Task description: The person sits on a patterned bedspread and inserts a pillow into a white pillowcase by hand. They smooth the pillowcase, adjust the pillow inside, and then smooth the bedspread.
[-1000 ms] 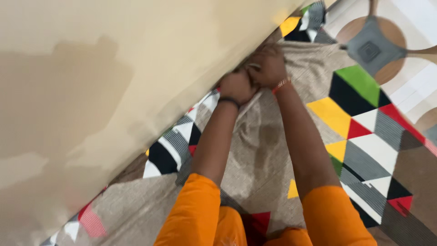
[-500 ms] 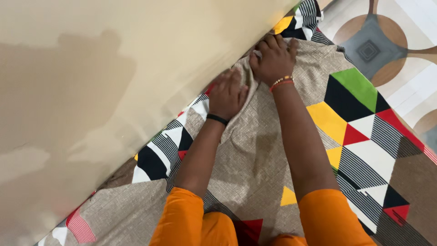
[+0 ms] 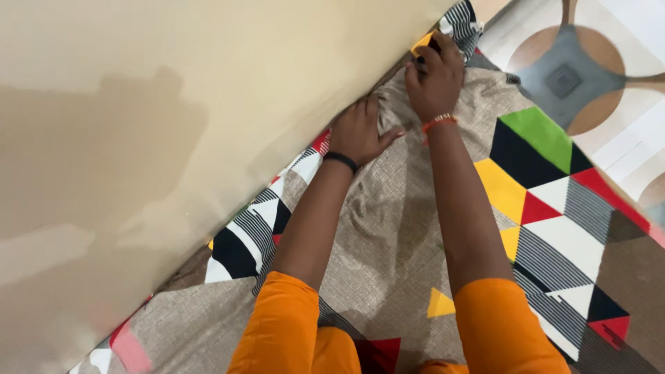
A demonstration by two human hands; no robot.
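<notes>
beige wall (image 3: 173, 104) meets a patterned bedsheet (image 3: 554, 208); i see my left hand (image 3: 360, 131) pressed flat on its bunched edge, my right hand (image 3: 435, 73) clenched on the edge farther along the wall, nearer the corner.

The bedsheet (image 3: 388, 228) edge and the left hand (image 3: 357, 131) fingertips vanish beneath the beige wall (image 3: 173, 104).

Both hands, left (image 3: 358, 131) and right (image 3: 436, 77), press the patterned sheet (image 3: 540, 180) against the beige wall (image 3: 173, 104).
</notes>
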